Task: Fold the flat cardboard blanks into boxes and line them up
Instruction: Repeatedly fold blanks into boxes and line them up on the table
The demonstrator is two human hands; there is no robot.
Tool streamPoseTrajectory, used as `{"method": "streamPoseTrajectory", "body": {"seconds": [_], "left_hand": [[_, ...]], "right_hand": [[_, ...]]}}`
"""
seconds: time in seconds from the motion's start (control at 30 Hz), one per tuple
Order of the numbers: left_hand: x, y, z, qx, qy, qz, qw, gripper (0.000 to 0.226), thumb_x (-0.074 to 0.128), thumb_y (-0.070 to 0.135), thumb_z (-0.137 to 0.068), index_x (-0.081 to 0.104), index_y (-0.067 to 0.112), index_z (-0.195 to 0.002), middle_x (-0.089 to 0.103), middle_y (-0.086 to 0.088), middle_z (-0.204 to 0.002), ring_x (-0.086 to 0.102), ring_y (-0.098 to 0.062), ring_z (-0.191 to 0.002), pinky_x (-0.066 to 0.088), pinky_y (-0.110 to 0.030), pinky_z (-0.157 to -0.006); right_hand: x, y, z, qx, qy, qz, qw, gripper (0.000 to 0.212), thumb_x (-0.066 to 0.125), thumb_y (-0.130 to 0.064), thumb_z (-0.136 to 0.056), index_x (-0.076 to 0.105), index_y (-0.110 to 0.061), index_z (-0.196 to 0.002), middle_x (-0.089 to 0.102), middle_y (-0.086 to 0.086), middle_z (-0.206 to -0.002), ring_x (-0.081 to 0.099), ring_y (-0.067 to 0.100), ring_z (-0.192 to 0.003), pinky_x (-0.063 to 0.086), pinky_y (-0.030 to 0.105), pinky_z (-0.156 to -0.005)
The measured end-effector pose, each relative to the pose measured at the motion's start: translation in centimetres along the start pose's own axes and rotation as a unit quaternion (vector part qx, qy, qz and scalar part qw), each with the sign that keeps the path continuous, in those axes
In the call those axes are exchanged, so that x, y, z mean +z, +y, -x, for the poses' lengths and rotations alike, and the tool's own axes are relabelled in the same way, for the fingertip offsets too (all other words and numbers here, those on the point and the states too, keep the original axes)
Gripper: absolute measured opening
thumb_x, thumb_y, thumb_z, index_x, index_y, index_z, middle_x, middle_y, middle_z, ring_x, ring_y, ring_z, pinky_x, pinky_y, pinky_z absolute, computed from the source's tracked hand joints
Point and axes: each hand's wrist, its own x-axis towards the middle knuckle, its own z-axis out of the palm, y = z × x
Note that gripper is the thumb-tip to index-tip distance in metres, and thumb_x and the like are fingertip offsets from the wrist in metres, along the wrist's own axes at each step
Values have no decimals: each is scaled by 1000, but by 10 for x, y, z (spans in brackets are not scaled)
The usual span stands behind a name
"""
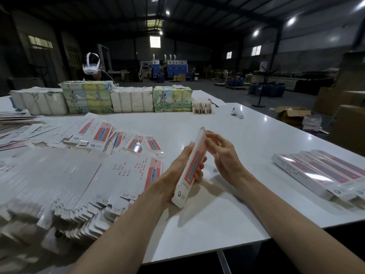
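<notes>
Slim box [193, 165] held tilted above table [227, 218], near centre, far end raised. Left hand [173, 173] clamped round lower long side; right hand [224, 155] pinches upper edge. Thin card: light, glossy (probably slippery), dents easily. Hold along folded edges, not panels.

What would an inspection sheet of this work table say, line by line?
Surface: glossy white table.
Job's things: long white-and-red cardboard box in hand; heap of flat printed cardboard blanks on the left; row of finished boxes on the right.
Clutter: paper-wrapped bundles along the far edge; white headset above them; white handheld controller.
Grips: left hand holds the box; right hand pinches its upper end.
Cables: thin white cable from the headset.
Surroundings: dim warehouse; open brown carton on the floor.
</notes>
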Motion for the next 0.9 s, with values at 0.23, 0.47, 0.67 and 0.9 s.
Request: {"method": "streamPoseTrajectory", "body": {"seconds": [0.23,0.47,0.67,0.9], "left_hand": [[1,0,1,54,29,47,997,57,41,64,-106,64,14,-118,75,-11,-81,72,-20,-60,59,-30,-53],[5,-6,-4,83,100,38,991,40,48,55,-107,52,28,-137,80,-12,-99,80,-35,-84,64,-41,-61],[-4,-11,-9,239,148,-141,949,48,43,45,-111,24,72,-146,64,25,-106,76,2,-82,58,-21,-54],[3,-6,-4,192,31,-53,979,61,54,67,-98,40,47,-154,69,-3,-132,77,-32,-103,65,-43,-74]], "right_hand": [[2,18,4,26,-24,117,992,46,70,-42,-99,52,-30,-140,76,17,-110,75,34,-106,55,58,-105],[-1,12,7,11,-3,144,990,48,71,-49,-97,51,-37,-139,78,8,-112,76,31,-106,58,55,-102],[-1,8,11,-6,-16,190,982,42,66,-47,-101,55,-39,-140,79,-1,-113,76,25,-107,58,50,-102],[-1,7,9,-11,-33,178,983,45,66,-41,-101,57,-34,-145,79,6,-109,77,30,-103,61,47,-97]]}}
